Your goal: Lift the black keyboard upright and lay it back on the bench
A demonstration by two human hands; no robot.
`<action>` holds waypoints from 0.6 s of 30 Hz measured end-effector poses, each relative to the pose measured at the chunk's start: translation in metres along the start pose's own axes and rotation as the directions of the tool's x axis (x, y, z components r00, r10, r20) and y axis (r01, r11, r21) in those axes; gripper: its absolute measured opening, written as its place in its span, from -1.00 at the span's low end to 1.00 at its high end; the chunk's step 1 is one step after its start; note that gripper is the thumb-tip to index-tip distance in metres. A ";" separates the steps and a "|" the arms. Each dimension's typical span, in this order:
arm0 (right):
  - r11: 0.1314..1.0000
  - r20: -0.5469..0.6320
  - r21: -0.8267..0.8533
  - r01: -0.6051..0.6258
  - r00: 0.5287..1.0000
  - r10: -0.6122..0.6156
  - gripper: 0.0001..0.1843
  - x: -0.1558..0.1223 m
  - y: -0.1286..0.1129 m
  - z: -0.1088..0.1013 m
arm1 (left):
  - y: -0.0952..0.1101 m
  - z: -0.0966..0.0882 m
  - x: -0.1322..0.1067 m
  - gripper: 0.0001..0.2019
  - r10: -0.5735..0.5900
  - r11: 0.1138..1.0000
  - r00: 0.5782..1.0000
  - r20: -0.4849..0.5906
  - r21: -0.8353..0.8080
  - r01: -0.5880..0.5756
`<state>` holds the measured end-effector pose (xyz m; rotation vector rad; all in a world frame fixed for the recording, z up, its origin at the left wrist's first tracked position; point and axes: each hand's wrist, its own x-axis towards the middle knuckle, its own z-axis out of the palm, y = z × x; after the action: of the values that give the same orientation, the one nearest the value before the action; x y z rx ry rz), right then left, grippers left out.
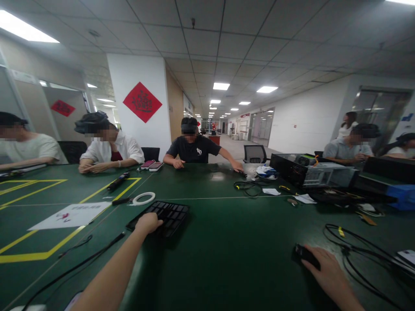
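Observation:
My left hand (148,223) reaches forward and rests with curled fingers on the near edge of a black keyboard (162,217) lying on the green table (220,242). My right hand (324,270) lies over a black mouse (304,255) at the lower right, fingers wrapped on it. A black cable (84,261) runs from the keyboard toward me along the table.
Several people sit round the table's far side. A white tape ring (143,198), a paper sheet (71,215), phones (151,165), an open computer case (311,172) and loose black cables (359,248) lie on the table. Yellow tape lines (42,255) mark the left.

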<state>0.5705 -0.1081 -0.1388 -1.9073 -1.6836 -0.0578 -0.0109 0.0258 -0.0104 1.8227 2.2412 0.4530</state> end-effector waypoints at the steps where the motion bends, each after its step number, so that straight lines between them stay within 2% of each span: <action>1: 0.998 0.008 0.050 -0.024 1.000 0.024 -0.51 0.001 -0.006 0.002 | 0.007 0.003 -0.008 -0.88 0.003 1.000 1.000 0.008 -0.016 -0.003; 2: 0.993 0.020 0.108 -0.040 0.999 0.038 -0.52 0.002 -0.018 0.004 | 0.015 0.008 -0.017 -0.87 0.016 0.999 1.000 0.008 -0.040 -0.015; 4: 0.967 0.066 0.250 -0.046 0.997 0.031 -0.54 0.002 -0.056 0.009 | 0.036 0.022 -0.040 -0.81 0.056 0.993 0.998 -0.010 -0.106 -0.057; 6: 0.904 0.145 0.426 -0.038 0.989 -0.027 -0.56 -0.001 -0.107 0.017 | 0.058 0.041 -0.068 -0.73 0.134 0.971 0.990 -0.041 -0.196 -0.140; 8: 0.809 0.262 0.580 -0.097 0.962 -0.073 -0.55 -0.008 -0.160 0.026 | 0.076 0.062 -0.098 -0.71 0.224 0.925 0.972 -0.069 -0.300 -0.234; 9: 0.742 0.300 0.660 -0.119 0.947 -0.115 -0.52 -0.012 -0.183 0.031 | 0.082 0.072 -0.112 -0.70 0.298 0.836 0.950 -0.094 -0.454 -0.308; 11: 0.580 0.306 0.804 -0.133 0.928 -0.212 -0.52 -0.021 -0.214 0.040 | 0.090 0.090 -0.136 -0.69 0.390 0.688 0.915 -0.103 -0.628 -0.364; 13: 0.490 0.295 0.861 -0.135 0.917 -0.267 -0.60 -0.027 -0.226 0.048 | 0.092 0.102 -0.152 -0.67 0.472 0.602 0.878 -0.084 -0.697 -0.390; 14: 0.474 0.289 0.871 -0.132 0.917 -0.275 -0.62 -0.029 -0.227 0.051 | 0.091 0.105 -0.157 -0.66 0.508 0.582 0.858 -0.073 -0.705 -0.404; 18: 0.496 0.219 0.868 -0.029 0.919 -0.329 -0.59 -0.032 -0.215 0.058 | 0.091 0.107 -0.164 -0.65 0.579 0.549 0.811 -0.085 -0.695 -0.465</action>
<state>0.3469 -0.1044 -0.1153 -0.9944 -1.6114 0.9680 0.1446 -0.1067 -0.0804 1.9329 1.0903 1.0463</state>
